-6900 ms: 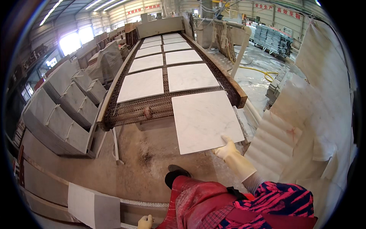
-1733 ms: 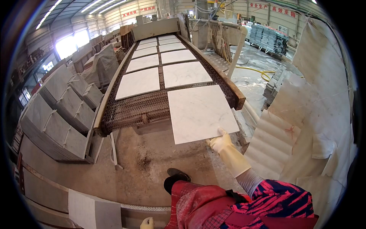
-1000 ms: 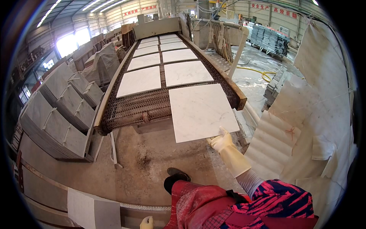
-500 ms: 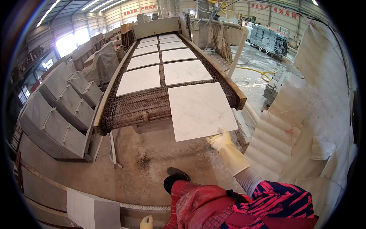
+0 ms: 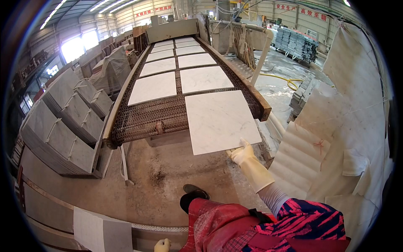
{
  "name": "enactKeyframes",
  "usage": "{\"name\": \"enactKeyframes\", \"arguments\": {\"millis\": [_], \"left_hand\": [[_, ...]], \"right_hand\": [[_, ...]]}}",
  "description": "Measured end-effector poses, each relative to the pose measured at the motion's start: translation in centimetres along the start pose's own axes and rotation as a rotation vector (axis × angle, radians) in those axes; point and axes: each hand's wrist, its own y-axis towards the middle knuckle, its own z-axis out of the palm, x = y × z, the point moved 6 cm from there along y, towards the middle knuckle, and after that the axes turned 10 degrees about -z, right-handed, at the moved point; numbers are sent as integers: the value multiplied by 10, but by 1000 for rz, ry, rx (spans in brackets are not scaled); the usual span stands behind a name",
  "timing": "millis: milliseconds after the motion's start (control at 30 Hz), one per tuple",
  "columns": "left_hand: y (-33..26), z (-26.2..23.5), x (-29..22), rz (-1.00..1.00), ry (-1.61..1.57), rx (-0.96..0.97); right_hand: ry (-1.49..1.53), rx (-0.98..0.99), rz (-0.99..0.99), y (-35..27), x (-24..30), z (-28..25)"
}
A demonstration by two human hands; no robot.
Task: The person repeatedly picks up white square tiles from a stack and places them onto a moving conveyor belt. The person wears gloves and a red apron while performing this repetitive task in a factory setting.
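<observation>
Your right grip, gloved, is closed on the near edge of a slab, right of that edge's middle: thumb on the upper face, fingers beneath and largely hidden. This hold probably steadies the edge while covering little of the face. The slab extends forward and slightly left of the grip, its far part over the near end of the belt, its near part jutting past. Contact with the belt cannot be confirmed; such support would explain the one-handed hold. Beyond the slab, farther from the grip, tiles lie flat in two rows; the gaps presumably keep their edges from knocking.

Your left grip is low, left of the right one and well apart from the slab. Its fingers appear curled, but it is cut off by the view: you cannot tell how open it is or whether it holds anything. A white stack stands to its left. Well left of the right grip, leaning slabs stand on edge, perhaps to save floor space; to that grip's right hangs a pale sheet.
</observation>
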Motion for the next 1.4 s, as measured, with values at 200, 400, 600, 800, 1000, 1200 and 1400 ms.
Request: {"name": "enactKeyframes", "arguments": {"millis": [200, 400, 600, 800, 1000, 1200, 1400], "left_hand": [[-16, -2, -18, -85, -66, 67], [-46, -9, -45, -163, -199, 86], [-4, -1, -5, -43, 64, -25], [-4, -2, -6, -4, 58, -23], [-16, -7, -20, 15, 37, -9], [-16, -7, -21, 29, 17, -11], [-14, -5, -20, 26, -18, 0]], "right_hand": [[17, -16, 5, 7, -2, -3], [-27, -6, 17, 8, -2, -2], [-6, -5, 19, 11, -2, -3], [4, -14, -1, 6, -4, 3], [14, -2, -3, 6, -4, 5], [-9, 27, -4, 3, -3, 10], [-17, 21, -20, 1, -3, 12]]}}
